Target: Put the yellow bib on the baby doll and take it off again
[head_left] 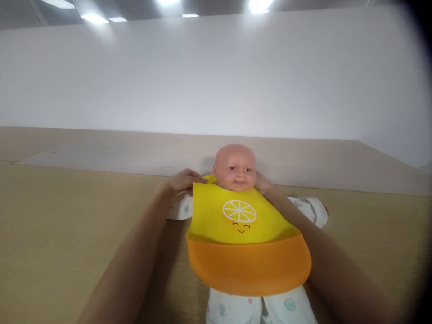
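Note:
A baby doll point(235, 162) in white patterned clothes lies face up, its arms stretched out to both sides. Over its chest lies a yellow bib point(216, 202) with a citrus slice print and an orange catch pocket point(249, 270). At the left of the doll's neck, my left hand point(185, 181) pinches the bib's yellow neck strap point(209, 178). My right hand point(263, 183) is on the other side of the neck, its fingers hidden behind the doll's head. What those fingers hold cannot be seen.
The doll rests on a yellowish-brown surface point(84, 216). A pale strip point(135, 153) runs behind it, with a white wall point(216, 76) beyond. Ceiling lights show at the top.

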Available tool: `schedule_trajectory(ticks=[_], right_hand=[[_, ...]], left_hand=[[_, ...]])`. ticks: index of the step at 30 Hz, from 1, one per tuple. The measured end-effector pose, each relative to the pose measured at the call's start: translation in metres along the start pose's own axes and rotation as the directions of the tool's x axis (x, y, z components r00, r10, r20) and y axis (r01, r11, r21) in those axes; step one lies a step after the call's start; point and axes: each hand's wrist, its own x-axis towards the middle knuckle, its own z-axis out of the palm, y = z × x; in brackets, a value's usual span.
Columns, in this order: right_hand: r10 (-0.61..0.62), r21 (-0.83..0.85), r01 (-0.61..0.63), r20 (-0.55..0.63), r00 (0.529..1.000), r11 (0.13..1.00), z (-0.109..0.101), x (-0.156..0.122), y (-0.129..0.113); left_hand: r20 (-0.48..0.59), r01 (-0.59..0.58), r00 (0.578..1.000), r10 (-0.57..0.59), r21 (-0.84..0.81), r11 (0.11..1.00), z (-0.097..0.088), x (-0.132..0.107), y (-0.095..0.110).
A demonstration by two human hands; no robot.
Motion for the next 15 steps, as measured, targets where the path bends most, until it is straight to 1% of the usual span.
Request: schedule_trajectory(ticks=[3, 6, 10, 15], right_hand=[[0.010, 0.015, -0.010, -0.011, 1.000, 1.000, 0.002, -0.003, -0.002], [0.009, 0.014, -0.009, -0.017, 1.000, 1.000, 0.003, -0.005, -0.004], [0.011, -0.015, -0.011, -0.012, 1.000, 1.000, 0.004, -0.007, -0.008], [0.000, -0.085, -0.002, -0.023, 1.000, 0.996, 0.005, -0.006, -0.012]], left_hand=[[-0.002, 0.001, 1.000, -0.001, 0.013, 1.000, 0.002, -0.001, 0.001], [0.009, -0.002, 1.000, 0.003, -0.018, 1.000, 0.001, 0.001, -0.002], [0.022, -0.085, 0.996, 0.086, -0.063, 0.994, -0.005, 0.004, -0.006], [0.030, -0.177, 0.983, 0.183, -0.130, 0.975, -0.006, 0.002, -0.004]])
